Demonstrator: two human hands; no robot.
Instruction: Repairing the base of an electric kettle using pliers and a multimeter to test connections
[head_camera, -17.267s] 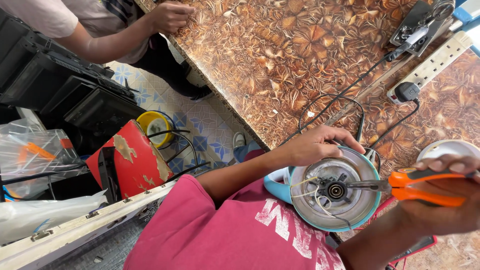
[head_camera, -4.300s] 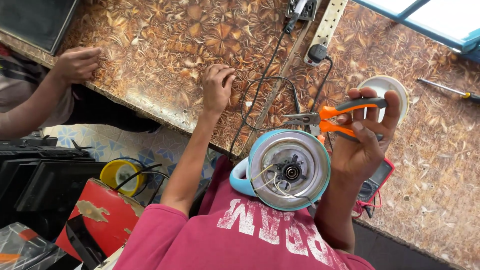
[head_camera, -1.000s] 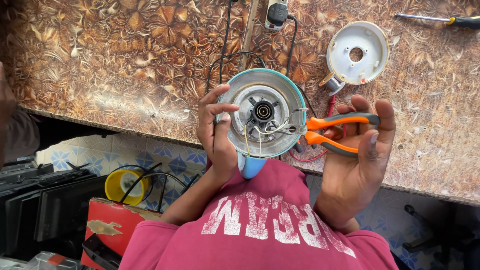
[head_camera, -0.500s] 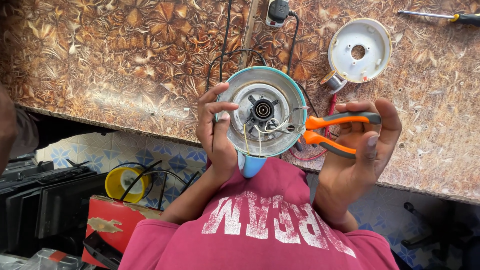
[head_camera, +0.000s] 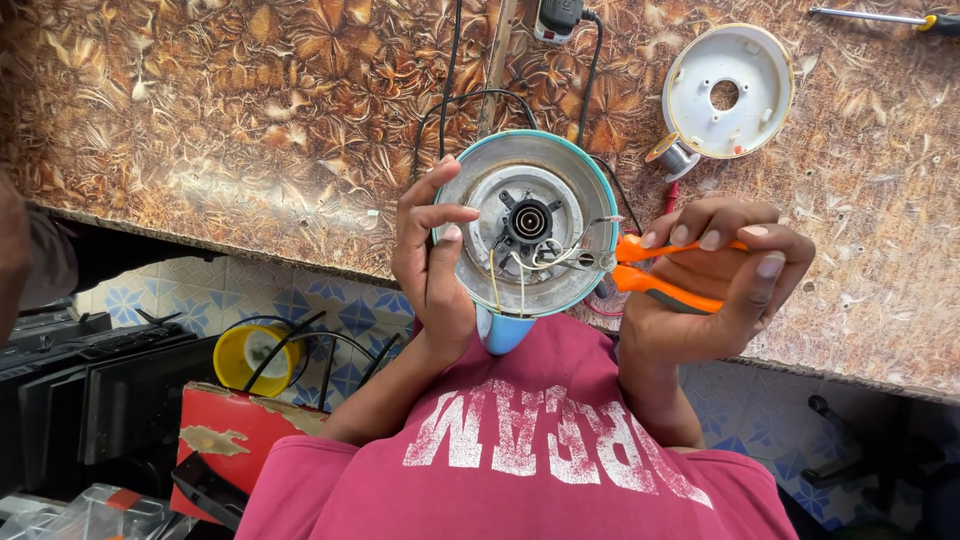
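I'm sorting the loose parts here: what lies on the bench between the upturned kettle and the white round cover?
In the head view, a small solder spool lies between kettle and white cover, touching the cover's rim.

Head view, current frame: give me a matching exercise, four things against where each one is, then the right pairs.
Things:
1. kettle base
2. orange-handled pliers
3. white round cover
4. screwdriver

Places:
A. far right corner of the counter
B. gripped in the right hand
C. lying on the counter beside a solder spool
D. steadied by the left hand

Pairs: 1-D, 2-B, 3-C, 4-A
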